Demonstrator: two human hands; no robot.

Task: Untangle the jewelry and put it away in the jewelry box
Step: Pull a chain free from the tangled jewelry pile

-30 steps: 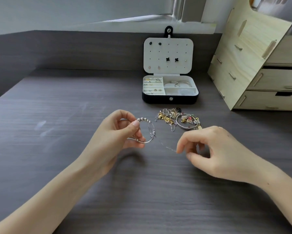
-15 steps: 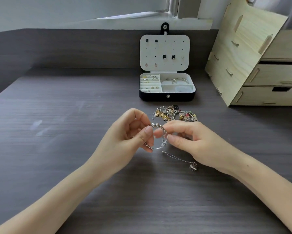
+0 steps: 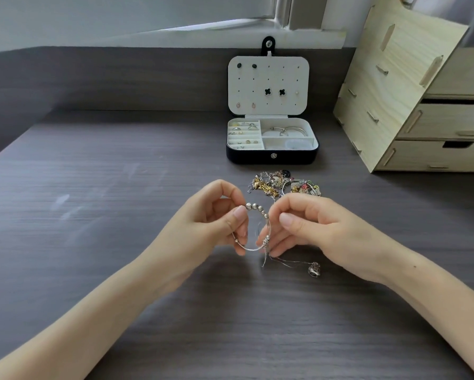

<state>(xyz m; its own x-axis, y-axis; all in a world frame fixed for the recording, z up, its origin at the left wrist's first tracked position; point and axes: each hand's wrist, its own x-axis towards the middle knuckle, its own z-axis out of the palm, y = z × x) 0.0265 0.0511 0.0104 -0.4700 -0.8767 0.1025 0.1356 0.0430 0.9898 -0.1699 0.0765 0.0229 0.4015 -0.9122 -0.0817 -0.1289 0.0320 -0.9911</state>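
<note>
Two hands pinch the bangle (image 3: 253, 207): the left hand (image 3: 216, 223) at its 9 o'clock side, the right hand (image 3: 312, 229) at 3 o'clock. The pile (image 3: 282, 185) lies at its 1 o'clock, the open box (image 3: 271, 158) at 12.

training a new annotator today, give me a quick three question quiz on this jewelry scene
1. True or false: the jewelry box is shut.
2. The tangled pile lies: A in the box, B on the desk just in front of the box, C in a wooden drawer.
3. What trails down to the desk from the bangle that the left hand grips?

Key: 1 false; 2 B; 3 a thin chain with a pendant.
</note>
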